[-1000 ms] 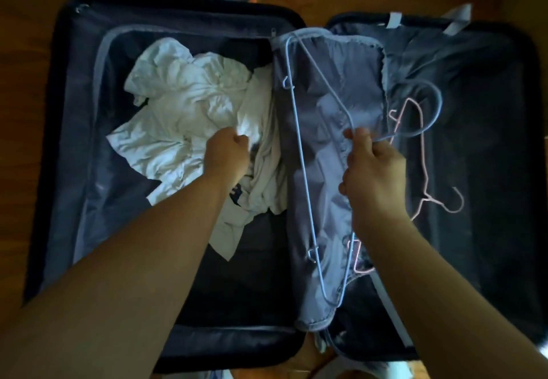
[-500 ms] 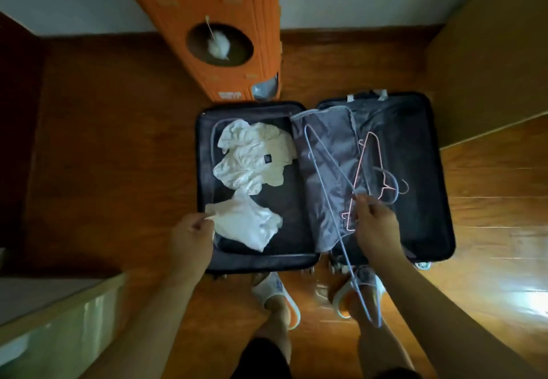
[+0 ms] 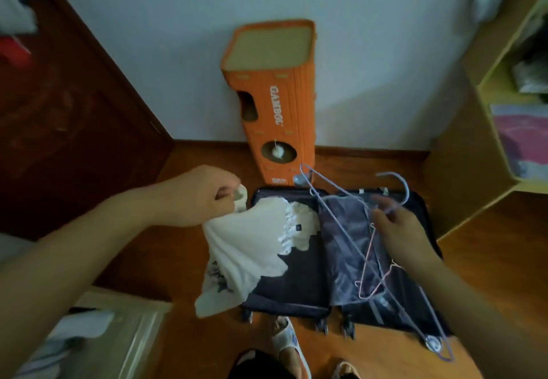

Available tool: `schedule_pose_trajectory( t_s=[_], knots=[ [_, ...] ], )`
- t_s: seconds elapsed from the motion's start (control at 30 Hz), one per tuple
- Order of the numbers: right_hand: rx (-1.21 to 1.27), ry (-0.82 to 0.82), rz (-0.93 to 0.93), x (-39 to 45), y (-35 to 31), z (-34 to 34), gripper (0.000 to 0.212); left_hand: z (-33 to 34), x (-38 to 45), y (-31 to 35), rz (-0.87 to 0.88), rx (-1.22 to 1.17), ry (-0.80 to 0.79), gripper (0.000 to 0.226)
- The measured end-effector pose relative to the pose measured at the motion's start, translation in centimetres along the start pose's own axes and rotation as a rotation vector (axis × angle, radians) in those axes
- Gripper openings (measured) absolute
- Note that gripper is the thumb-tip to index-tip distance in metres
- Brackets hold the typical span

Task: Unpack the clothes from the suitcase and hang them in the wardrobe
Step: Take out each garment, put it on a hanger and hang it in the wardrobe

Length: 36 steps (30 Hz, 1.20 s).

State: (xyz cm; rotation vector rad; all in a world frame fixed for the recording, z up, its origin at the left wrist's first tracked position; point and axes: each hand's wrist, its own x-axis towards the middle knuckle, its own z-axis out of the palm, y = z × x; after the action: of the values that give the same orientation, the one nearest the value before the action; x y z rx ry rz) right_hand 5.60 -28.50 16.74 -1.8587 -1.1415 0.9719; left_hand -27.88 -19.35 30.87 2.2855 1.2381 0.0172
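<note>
Wooden floor held an open suitcase (image 3: 284, 295); left hand (image 3: 204, 198) pinched a white shirt (image 3: 246, 254) lifted above it, right hand (image 3: 397, 230) gripped a blue hanger (image 3: 344, 230), likely next threading hanger into the collar.

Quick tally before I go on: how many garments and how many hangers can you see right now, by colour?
White garments: 2, one held up by the left hand, one in the suitcase
Blue hangers: 1, in the right hand
Pink hangers: 1
Total: 4
</note>
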Motion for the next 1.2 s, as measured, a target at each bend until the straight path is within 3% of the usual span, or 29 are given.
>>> schedule_pose_trajectory(
  t_s=[0.07,0.13,0.2,0.33,0.43,0.57,0.67,0.73,0.8,0.9,0.97,1.03,1.13,1.2],
  knots=[
    [0.054,-0.024,-0.149,-1.1,-4.2,-1.5,0.021,-2.7,-2.1,2.5,0.058,0.106,0.035,0.042],
    [0.102,-0.147,-0.228,-2.4,-7.6,-2.1,0.023,-5.1,-4.2,5.2,0.063,0.146,0.093,0.030],
    [0.106,-0.285,-0.251,-3.7,-10.6,-1.8,0.021,-7.2,-6.1,7.8,0.072,-0.005,0.136,0.013],
    [0.180,-0.393,-0.329,-6.9,-17.7,-0.4,0.016,-9.4,-9.0,10.9,0.176,-0.398,0.174,0.025],
    [0.129,-0.467,-0.317,-8.1,-21.4,1.1,0.026,-9.5,-10.2,12.7,0.266,-0.624,0.199,0.027],
    [0.057,-0.337,-0.357,-8.5,-23.2,1.1,0.024,-8.8,-11.7,12.9,0.310,-0.536,0.469,0.023],
    [0.197,-0.231,-0.376,-7.7,-26.2,-3.0,0.017,-7.8,-13.2,11.2,0.321,-0.494,0.576,0.029],
    [0.082,-0.212,-0.413,-8.2,-27.5,-4.2,0.019,-7.3,-13.5,11.3,0.350,-0.529,0.559,0.033],
    [-0.032,-0.314,-0.423,-10.6,-27.2,-2.5,0.024,-7.3,-13.4,12.0,0.391,-0.637,0.503,0.038],
    [0.166,-0.536,-0.302,-14.0,-24.6,1.5,0.031,-7.4,-13.1,12.6,0.460,-0.817,0.436,0.041],
    [0.262,-0.586,-0.306,-15.2,-23.6,3.0,0.024,-7.3,-13.1,12.4,0.480,-0.911,0.433,0.046],
    [0.235,-0.503,-0.334,-15.6,-23.4,3.4,0.005,-6.8,-13.4,12.0,0.474,-0.950,0.436,0.048],
    [-0.109,-0.226,-0.456,-14.3,-23.5,2.1,0.023,-5.9,-13.9,10.7,0.423,-0.931,0.394,0.046],
    [-0.293,-0.111,-0.490,-13.0,-23.4,0.4,0.016,-5.8,-14.4,9.8,0.407,-0.912,0.394,0.044]
  ],
)
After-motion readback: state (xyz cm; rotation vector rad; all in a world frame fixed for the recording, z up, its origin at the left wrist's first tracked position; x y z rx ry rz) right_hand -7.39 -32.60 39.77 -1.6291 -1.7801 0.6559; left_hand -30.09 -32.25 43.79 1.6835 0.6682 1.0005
